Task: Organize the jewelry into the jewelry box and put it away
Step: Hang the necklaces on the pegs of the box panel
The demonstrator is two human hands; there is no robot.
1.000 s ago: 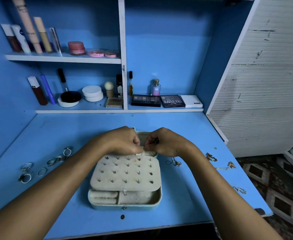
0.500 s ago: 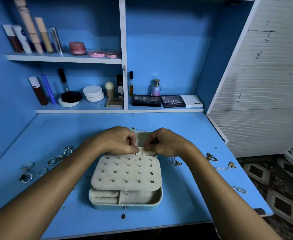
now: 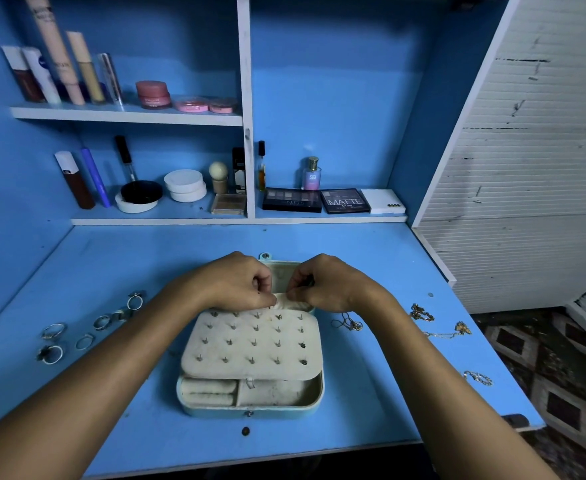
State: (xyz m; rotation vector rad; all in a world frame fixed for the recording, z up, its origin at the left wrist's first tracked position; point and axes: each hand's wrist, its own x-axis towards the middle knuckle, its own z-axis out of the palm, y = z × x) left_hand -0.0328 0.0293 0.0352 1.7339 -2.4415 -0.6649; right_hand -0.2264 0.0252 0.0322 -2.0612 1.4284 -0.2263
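A blue desk stands against blue shelves with white edges, holding cosmetics. A white slatted panel stands at right, above a dark patterned floor. The light is dim.

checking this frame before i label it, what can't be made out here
Head view, the only one:
- What the left hand and right hand pinch at the far end of the pale blue open jewelry box: hidden by the curled fingers.
- The box's far compartment: mostly covered by both hands.
- Chains on the blue desk, right side: too small to tell type.
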